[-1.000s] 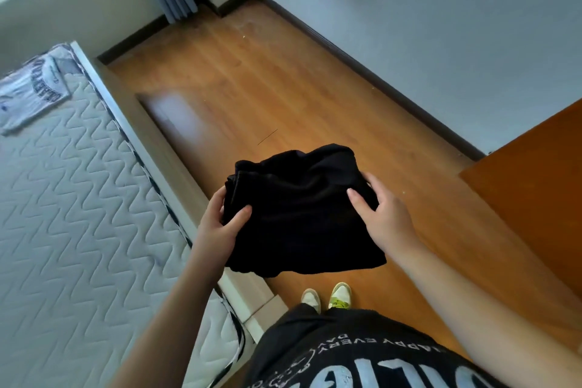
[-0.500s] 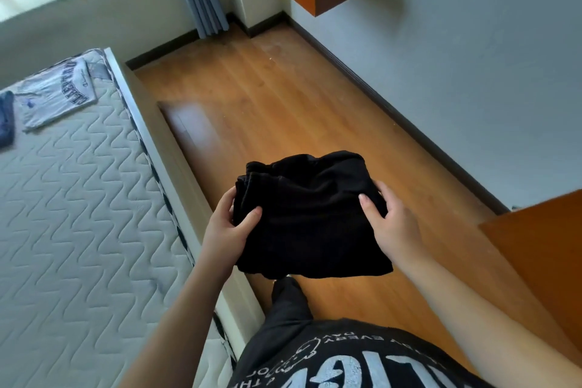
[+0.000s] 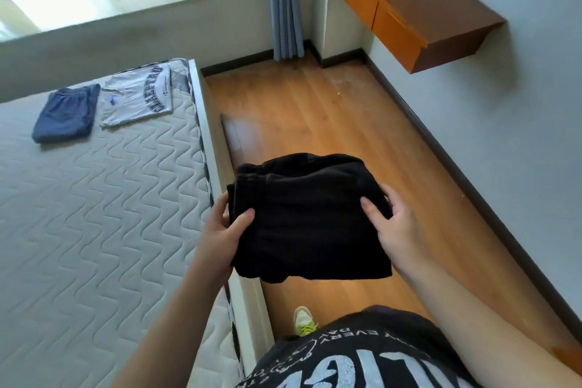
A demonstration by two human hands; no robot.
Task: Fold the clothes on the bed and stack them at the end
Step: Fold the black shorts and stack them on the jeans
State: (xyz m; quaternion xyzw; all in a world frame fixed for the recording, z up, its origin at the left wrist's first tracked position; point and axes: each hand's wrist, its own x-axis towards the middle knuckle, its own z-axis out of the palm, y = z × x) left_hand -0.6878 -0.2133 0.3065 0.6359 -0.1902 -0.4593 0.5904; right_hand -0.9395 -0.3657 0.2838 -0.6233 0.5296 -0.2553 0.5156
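Beside the bed, head view: I see both of my hands out in front of me, above the wooden floor and just right of the mattress edge.
Black garment: folded into a thick square bundle, held in the air between my hands, over the floor and partly over the bed frame's edge.
Left hand: grips the bundle's left side, thumb curled over the top, fingers wrapped underneath.
Right hand: grips the bundle's right side, thumb pressed on top, fingers curled round the edge.
Bed: bare quilted mattress to my left, running away toward the window wall.
Folded grey t-shirt: lies flat at the far end of the bed, dark lettering facing up, close to the right edge.
Folded blue garment: lies just left of the grey t-shirt, side by side with it; I cannot tell whether they touch.
Wall shelf: orange-brown unit fixed to the right wall, with small items on top that I cannot identify.
Curtain: grey-blue, hanging in the far corner.
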